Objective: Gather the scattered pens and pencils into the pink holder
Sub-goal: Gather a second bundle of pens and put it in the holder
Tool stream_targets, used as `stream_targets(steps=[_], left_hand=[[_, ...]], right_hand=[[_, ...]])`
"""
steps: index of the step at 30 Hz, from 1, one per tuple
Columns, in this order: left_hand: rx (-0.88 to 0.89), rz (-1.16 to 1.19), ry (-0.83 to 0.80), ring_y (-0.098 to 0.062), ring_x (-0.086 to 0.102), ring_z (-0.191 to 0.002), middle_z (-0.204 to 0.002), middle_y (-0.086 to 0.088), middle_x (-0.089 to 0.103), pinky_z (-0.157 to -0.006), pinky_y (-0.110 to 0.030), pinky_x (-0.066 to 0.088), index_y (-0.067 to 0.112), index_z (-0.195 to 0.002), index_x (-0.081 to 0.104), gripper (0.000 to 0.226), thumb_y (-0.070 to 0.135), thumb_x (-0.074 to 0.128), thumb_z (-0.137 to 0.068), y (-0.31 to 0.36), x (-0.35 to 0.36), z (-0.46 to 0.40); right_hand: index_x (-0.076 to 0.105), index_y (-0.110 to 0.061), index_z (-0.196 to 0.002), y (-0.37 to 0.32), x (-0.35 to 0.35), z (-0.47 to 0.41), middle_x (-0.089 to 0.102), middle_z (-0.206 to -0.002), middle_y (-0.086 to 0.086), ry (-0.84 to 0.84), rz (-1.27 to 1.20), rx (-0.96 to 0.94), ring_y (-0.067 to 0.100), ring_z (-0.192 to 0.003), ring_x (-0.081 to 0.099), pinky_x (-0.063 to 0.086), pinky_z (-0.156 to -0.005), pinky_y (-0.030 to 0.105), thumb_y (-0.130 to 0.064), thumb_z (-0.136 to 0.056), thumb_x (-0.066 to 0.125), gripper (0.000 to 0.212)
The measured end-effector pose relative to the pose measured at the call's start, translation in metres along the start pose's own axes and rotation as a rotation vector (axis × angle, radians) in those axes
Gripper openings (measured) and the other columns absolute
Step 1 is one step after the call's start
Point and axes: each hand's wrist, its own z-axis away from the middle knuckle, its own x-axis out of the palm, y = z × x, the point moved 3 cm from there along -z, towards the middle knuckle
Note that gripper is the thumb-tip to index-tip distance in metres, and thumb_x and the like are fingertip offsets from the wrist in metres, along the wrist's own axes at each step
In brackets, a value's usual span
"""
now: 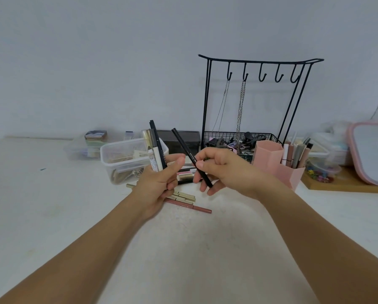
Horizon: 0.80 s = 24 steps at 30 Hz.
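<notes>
We see a white table [52,205] carrying a clear tub [122,159], a dark box [179,139] and a black wire rack [249,137] along its back. A pink holder [273,163] stands just right of centre. Gold and pink pencils [183,199] lie loose in the middle. A wooden board [341,183] sits far right.

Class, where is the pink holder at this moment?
In the head view, the pink holder stands on the table right of the right hand, in front of the black wire rack.
</notes>
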Motion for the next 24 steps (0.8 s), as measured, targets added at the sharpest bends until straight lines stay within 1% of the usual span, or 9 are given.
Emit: stream_targets(steps=[2, 5, 7, 10, 14, 16, 19, 21, 24], left_hand=[[0.001, 0.01, -0.039, -0.008, 0.033, -0.047, -0.054, 0.006, 0.046, -0.039, -0.016, 0.022, 0.024, -0.096, 0.079, 0.027, 0.03, 0.084, -0.07, -0.001, 0.001, 0.001], [0.013, -0.03, -0.087, -0.01, 0.036, -0.049, -0.066, -0.003, 0.056, -0.038, -0.016, 0.027, 0.017, -0.111, 0.075, 0.047, 0.024, 0.092, -0.068, -0.003, 0.001, 0.001], [0.02, -0.055, -0.12, -0.009, 0.038, -0.049, -0.066, -0.006, 0.058, -0.038, -0.016, 0.028, 0.017, -0.111, 0.075, 0.05, 0.028, 0.09, -0.065, -0.003, 0.003, 0.002], [0.011, -0.052, -0.083, -0.011, 0.042, -0.049, -0.061, -0.005, 0.057, -0.042, -0.019, 0.03, 0.005, -0.107, 0.072, 0.052, 0.033, 0.086, -0.066, -0.006, 0.003, 0.002], [0.012, -0.053, -0.035, -0.013, 0.041, -0.051, -0.06, -0.003, 0.049, -0.044, -0.02, 0.033, 0.011, -0.083, 0.069, 0.022, 0.031, 0.078, -0.083, -0.006, 0.0, 0.0], [0.029, -0.086, -0.025, -0.01, 0.04, -0.051, -0.064, -0.006, 0.05, -0.043, -0.019, 0.03, 0.014, -0.082, 0.07, 0.017, 0.029, 0.075, -0.089, -0.004, 0.001, 0.001], [0.036, -0.129, -0.002, -0.011, 0.04, -0.054, -0.067, -0.007, 0.053, -0.045, -0.02, 0.029, 0.02, -0.073, 0.074, 0.025, 0.035, 0.071, -0.093, -0.003, 0.005, 0.003], [0.018, -0.138, 0.074, -0.01, 0.042, -0.055, -0.076, -0.008, 0.066, -0.047, -0.021, 0.03, 0.025, -0.064, 0.075, 0.037, 0.041, 0.066, -0.095, 0.001, 0.005, 0.003], [0.004, -0.134, 0.202, -0.01, 0.048, -0.057, -0.074, -0.006, 0.072, -0.046, -0.022, 0.034, 0.024, -0.06, 0.066, 0.045, 0.049, 0.061, -0.097, 0.007, -0.003, 0.001]], right_hand=[[0.056, -0.003, -0.115, 0.0, 0.007, 0.0, 0.07, -0.09, 0.02, -0.036, -0.054, 0.006, 0.027, -0.074, 0.069, 0.06, -0.064, 0.037, -0.018, -0.103, 0.051, 0.019], [0.056, -0.003, -0.113, 0.003, 0.013, -0.001, 0.067, -0.088, 0.017, -0.085, -0.159, 0.028, 0.027, -0.077, 0.069, 0.062, -0.07, 0.042, -0.012, -0.102, 0.053, 0.015], [0.056, -0.005, -0.113, 0.005, 0.018, -0.002, 0.068, -0.09, 0.015, -0.126, -0.221, 0.034, 0.026, -0.081, 0.07, 0.061, -0.08, 0.046, -0.007, -0.1, 0.055, 0.013], [0.059, -0.009, -0.117, 0.006, 0.027, -0.004, 0.073, -0.095, 0.016, -0.131, -0.246, 0.017, 0.024, -0.084, 0.071, 0.062, -0.081, 0.041, 0.001, -0.098, 0.056, 0.022], [0.062, 0.003, -0.116, 0.009, 0.028, -0.007, 0.073, -0.099, 0.023, -0.033, -0.229, -0.021, 0.027, -0.086, 0.072, 0.063, -0.078, 0.039, -0.002, -0.095, 0.062, 0.022], [0.064, 0.005, -0.111, 0.011, 0.025, -0.007, 0.074, -0.097, 0.024, 0.002, -0.194, -0.012, 0.027, -0.084, 0.073, 0.063, -0.076, 0.039, -0.005, -0.093, 0.066, 0.021], [0.071, -0.002, -0.099, 0.014, 0.02, -0.009, 0.077, -0.092, 0.015, 0.097, -0.09, 0.001, 0.022, -0.081, 0.074, 0.063, -0.07, 0.034, -0.013, -0.092, 0.07, 0.013], [0.074, -0.01, -0.092, 0.021, 0.008, -0.013, 0.075, -0.088, 0.005, 0.287, 0.083, -0.041, 0.015, -0.078, 0.07, 0.062, -0.069, 0.034, -0.015, -0.092, 0.07, 0.007], [0.071, -0.024, -0.104, 0.038, -0.009, -0.015, 0.068, -0.1, -0.01, 0.461, 0.479, -0.077, 0.008, -0.089, 0.063, 0.053, -0.08, 0.027, -0.019, -0.093, 0.066, 0.013]])
